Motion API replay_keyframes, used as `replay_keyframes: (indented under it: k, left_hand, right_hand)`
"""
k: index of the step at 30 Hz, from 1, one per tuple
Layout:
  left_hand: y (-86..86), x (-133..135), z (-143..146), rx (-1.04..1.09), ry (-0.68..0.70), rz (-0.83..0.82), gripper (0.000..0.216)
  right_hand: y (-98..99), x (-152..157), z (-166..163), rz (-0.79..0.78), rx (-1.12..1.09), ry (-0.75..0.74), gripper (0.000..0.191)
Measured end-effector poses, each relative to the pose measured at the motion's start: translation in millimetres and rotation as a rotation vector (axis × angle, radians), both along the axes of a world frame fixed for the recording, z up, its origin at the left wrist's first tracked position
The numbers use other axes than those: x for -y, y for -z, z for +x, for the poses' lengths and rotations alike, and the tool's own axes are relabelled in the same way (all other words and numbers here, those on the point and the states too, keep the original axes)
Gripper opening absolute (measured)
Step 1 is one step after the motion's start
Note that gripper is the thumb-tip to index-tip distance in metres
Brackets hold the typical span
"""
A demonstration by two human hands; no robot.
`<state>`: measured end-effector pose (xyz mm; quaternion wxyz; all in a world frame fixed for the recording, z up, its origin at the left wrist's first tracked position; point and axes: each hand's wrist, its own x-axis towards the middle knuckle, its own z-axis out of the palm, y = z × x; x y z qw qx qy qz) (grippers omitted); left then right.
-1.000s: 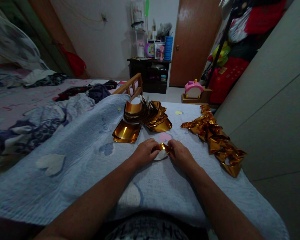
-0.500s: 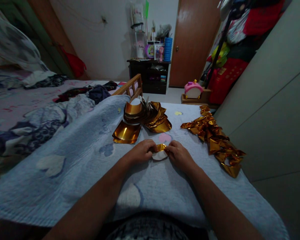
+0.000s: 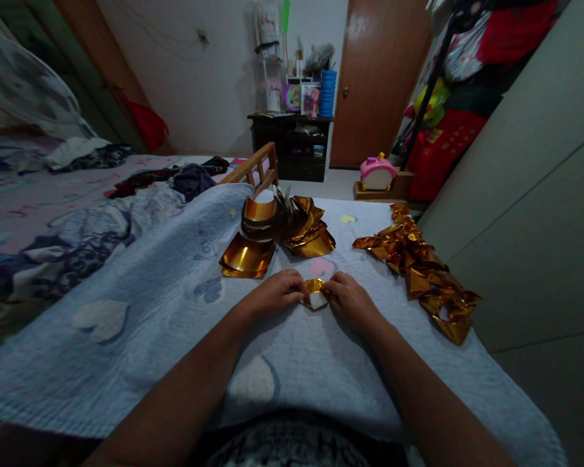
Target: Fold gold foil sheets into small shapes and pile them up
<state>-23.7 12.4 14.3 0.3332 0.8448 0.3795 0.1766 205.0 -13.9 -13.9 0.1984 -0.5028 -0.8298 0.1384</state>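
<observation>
A small sheet of gold foil paper (image 3: 316, 298), shiny gold on one side and white on the other, lies partly folded on the blue quilt. My left hand (image 3: 283, 287) pinches its left edge, and my right hand (image 3: 346, 296) grips its right edge. Both sets of fingers are closed and cover the paper's ends. Just beyond my hands sits a fanned stack of gold foil sheets (image 3: 248, 254), some curling upward. Off to the right stretches a pile of folded gold foil pieces (image 3: 418, 272).
The quilt (image 3: 170, 337) with heart patterns covers the surface under my arms. At left is a bed with rumpled clothes (image 3: 141, 214) and a fan (image 3: 24, 91). A pale cabinet (image 3: 540, 214) borders the right side. Farther back stand a dark shelf (image 3: 263, 149) and a pink toy (image 3: 377, 174).
The foil paper's near white part has become smaller and more angular, with gold now showing along its sides. Both hands stay in nearly the same place.
</observation>
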Motion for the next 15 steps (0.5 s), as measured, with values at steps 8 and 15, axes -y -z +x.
replay_keyframes:
  k: [8,15]
  left_hand:
    - [11.3,3,7,-0.028,-0.023,0.155,0.006]
    - [7.5,9,9,-0.05,0.031,0.203,0.017]
  right_hand:
    - [-1.4,0,2,0.017,0.012,-0.027,0.019]
    - [0.2,-1,3,0.03,-0.033,-0.033,0.022]
